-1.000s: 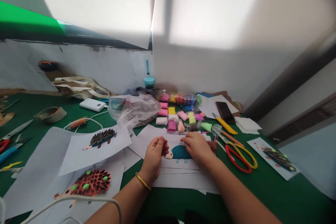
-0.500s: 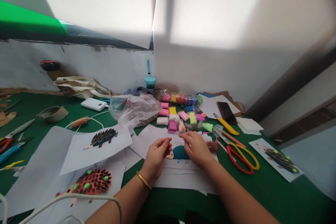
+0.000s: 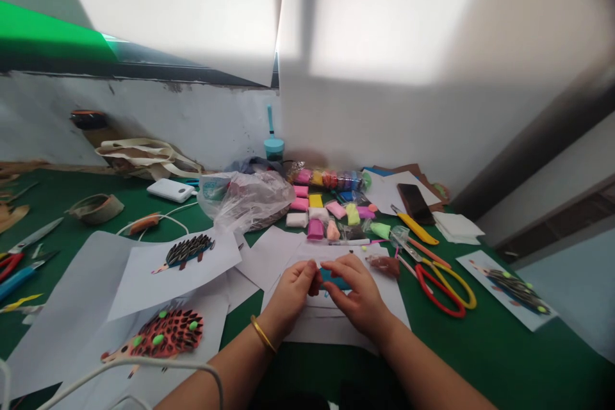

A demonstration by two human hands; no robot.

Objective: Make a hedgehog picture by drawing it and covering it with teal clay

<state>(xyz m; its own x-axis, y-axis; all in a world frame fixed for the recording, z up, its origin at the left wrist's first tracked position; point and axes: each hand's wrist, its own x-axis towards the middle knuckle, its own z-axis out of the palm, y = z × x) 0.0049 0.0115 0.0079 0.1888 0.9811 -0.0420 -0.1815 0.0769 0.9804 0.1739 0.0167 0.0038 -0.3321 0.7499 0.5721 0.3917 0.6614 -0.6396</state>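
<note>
My left hand (image 3: 291,291), with a gold bangle at the wrist, is closed in a pinch; anything in its fingertips is too small to make out. My right hand (image 3: 358,295) is close beside it, thumb and forefinger apart and curved. Under both hands lies a white sheet with a blue clay animal body (image 3: 337,278), mostly covered by my fingers. A brown clay lump in clear wrap (image 3: 384,265) rests on the paper just beyond my right hand. Behind the hands a white pen (image 3: 350,243) lies across the sheet's far edge.
Several coloured clay packets (image 3: 316,229) sit behind the paper, beside a plastic bag (image 3: 254,198). Scissors (image 3: 439,285), a yellow cutter (image 3: 417,227) and a phone (image 3: 414,204) lie to the right. Finished hedgehog pictures (image 3: 168,333) are at left; a white cable (image 3: 144,360) crosses the front.
My right hand has turned and lowered, its thumb now showing apart from the forefinger. My left hand has shifted slightly, still pinched. The brown lump and the pen are less covered.
</note>
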